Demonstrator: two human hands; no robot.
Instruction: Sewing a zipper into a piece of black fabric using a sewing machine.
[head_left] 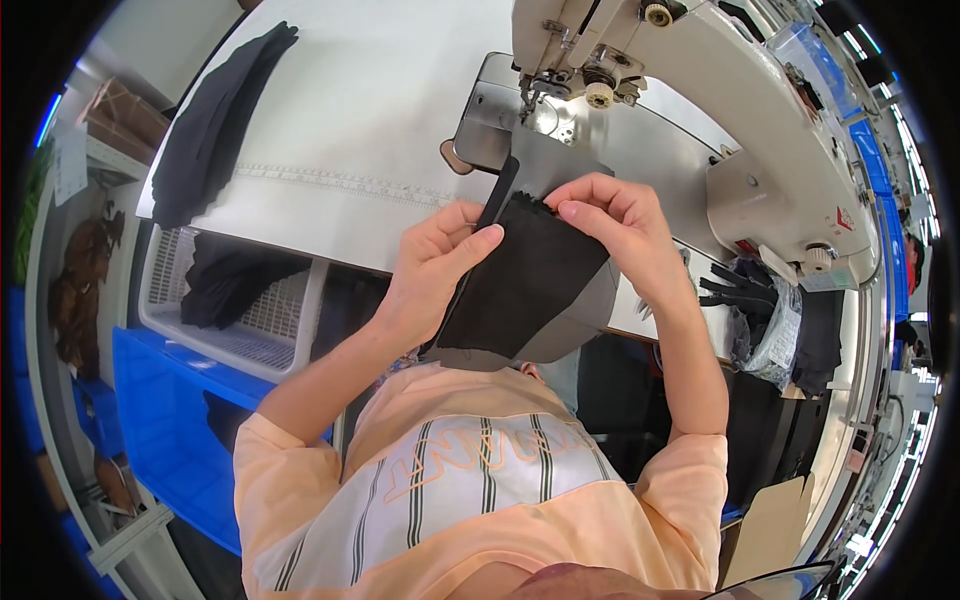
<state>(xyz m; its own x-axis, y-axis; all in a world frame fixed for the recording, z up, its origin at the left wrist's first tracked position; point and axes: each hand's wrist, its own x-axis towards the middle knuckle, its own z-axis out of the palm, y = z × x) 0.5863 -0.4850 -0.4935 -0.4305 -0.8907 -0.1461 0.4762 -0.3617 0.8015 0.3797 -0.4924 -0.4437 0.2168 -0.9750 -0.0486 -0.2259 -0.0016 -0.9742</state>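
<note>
Before a cream sewing machine (pixel 740 110) on the white counter (pixel 360 130), both forearms rise, elbows bent; a black fabric piece (pixel 525 275) hangs between them over the counter's edge, left hand (pixel 435 265) and right hand (pixel 615 225) pinching its top corners, grip closed.
</note>
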